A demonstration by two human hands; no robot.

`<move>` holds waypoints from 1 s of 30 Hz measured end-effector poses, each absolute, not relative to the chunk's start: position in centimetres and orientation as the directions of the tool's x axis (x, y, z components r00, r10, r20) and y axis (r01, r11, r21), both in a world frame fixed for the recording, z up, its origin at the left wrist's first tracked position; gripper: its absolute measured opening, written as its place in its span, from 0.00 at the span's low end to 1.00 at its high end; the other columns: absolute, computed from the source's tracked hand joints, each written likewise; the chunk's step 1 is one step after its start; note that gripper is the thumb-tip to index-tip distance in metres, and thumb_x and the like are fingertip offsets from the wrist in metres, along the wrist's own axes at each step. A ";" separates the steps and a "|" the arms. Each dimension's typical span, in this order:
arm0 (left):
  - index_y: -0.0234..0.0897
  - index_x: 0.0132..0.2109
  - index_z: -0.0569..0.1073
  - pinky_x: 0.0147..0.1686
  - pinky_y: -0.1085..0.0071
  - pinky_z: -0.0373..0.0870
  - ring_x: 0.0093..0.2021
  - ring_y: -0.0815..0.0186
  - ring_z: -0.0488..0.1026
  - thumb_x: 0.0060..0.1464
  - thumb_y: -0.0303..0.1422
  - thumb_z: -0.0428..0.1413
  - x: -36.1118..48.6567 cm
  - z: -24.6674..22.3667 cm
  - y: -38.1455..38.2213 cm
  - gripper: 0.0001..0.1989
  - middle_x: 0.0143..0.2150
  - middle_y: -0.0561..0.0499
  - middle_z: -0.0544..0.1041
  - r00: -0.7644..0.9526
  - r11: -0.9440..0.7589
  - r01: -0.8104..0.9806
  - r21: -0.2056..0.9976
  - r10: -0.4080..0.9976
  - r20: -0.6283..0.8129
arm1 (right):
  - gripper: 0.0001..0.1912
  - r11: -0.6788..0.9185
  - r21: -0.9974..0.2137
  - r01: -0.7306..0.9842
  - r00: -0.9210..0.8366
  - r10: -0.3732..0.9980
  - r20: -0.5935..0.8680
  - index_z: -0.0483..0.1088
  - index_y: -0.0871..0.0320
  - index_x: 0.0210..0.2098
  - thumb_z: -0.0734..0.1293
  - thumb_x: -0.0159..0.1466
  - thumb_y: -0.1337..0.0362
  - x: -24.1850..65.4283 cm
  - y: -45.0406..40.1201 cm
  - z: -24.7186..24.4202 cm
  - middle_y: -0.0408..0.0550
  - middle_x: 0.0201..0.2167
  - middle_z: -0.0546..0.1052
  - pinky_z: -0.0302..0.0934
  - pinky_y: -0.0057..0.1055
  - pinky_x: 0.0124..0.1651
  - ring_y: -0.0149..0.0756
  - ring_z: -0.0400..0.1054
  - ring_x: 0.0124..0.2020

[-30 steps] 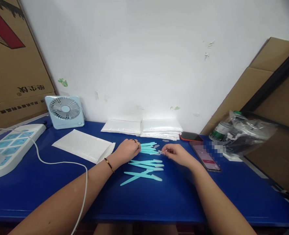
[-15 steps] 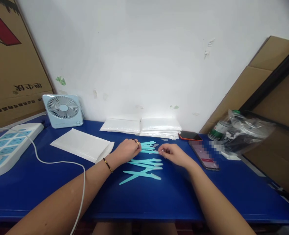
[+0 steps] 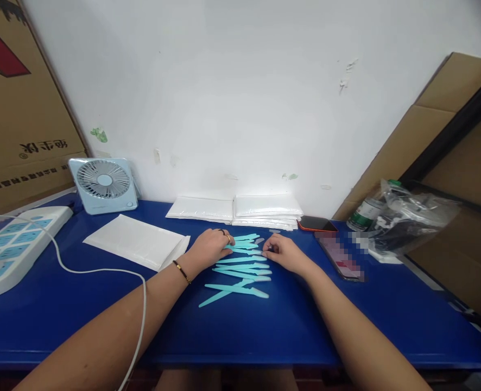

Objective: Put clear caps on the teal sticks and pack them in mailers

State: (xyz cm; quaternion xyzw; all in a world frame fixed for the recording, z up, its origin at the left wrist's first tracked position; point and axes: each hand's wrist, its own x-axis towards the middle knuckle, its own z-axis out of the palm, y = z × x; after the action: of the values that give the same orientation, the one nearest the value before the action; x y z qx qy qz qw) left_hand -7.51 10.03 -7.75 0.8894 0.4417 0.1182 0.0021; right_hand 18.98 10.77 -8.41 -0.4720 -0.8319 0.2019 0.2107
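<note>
Several thin turquoise blade-like tools [image 3: 240, 290] with pale clear tips lie in a loose column on the blue table, two of them crossed at the near end. My left hand [image 3: 213, 245], with rings and a bracelet, is closed on the handle end of a turquoise tool in the upper group. At the tip end of the same group, my right hand [image 3: 284, 252] has its fingers curled together near a clear tip; what they hold, if anything, is too small to tell. Small clear pieces [image 3: 274, 231] lie beyond the tools.
White padded envelopes [image 3: 265, 206] are stacked by the wall, another envelope [image 3: 134, 239] lies left. A blue fan [image 3: 104, 182], power strip [image 3: 24, 239] and white cable are at left. Two phones [image 3: 338, 258] [image 3: 317, 224], a bottle [image 3: 365, 214] and a plastic bag [image 3: 407, 222] stand right.
One turquoise tool now lies separate just below the upper group, nearer to me. Both hands have shifted slightly, my left hand to another tool farther up.
</note>
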 end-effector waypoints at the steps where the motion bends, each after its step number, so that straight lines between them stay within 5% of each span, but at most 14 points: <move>1: 0.40 0.38 0.74 0.35 0.70 0.59 0.38 0.64 0.71 0.55 0.34 0.53 -7.5 -7.7 10.1 0.06 0.41 0.51 0.76 0.594 -0.621 0.778 0.092 0.776 0.210 | 0.05 0.466 -0.541 0.700 -0.466 0.872 0.148 0.71 0.57 0.29 0.66 0.57 0.61 18.9 10.9 -8.5 0.46 0.33 0.71 0.57 0.29 0.33 0.32 0.62 0.29; 19: 0.34 0.24 0.71 0.30 0.67 0.53 0.28 0.66 0.71 0.55 0.30 0.50 -6.3 -7.6 9.9 0.13 0.26 0.48 0.76 0.697 -0.673 0.715 -0.186 0.667 0.264 | 0.07 0.297 -0.569 0.767 -0.398 0.915 -0.060 0.72 0.59 0.28 0.67 0.54 0.62 22.1 11.4 -7.9 0.44 0.24 0.73 0.56 0.27 0.28 0.33 0.66 0.26; 30: 0.33 0.21 0.70 0.28 0.67 0.53 0.24 0.66 0.69 0.54 0.28 0.48 -6.5 -8.2 10.3 0.15 0.23 0.47 0.74 0.714 -0.669 0.698 -0.257 0.626 0.312 | 0.05 0.644 -0.303 0.703 -0.564 0.764 0.315 0.70 0.58 0.24 0.65 0.52 0.73 21.5 10.8 -7.0 0.44 0.27 0.70 0.55 0.25 0.29 0.29 0.63 0.25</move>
State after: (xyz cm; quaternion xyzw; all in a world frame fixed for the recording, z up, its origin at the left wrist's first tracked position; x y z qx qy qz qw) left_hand -6.47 10.33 -8.23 0.9080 0.3646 0.0990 -0.1811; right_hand 21.49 10.79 -7.01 -0.4159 -0.8814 0.0717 0.2124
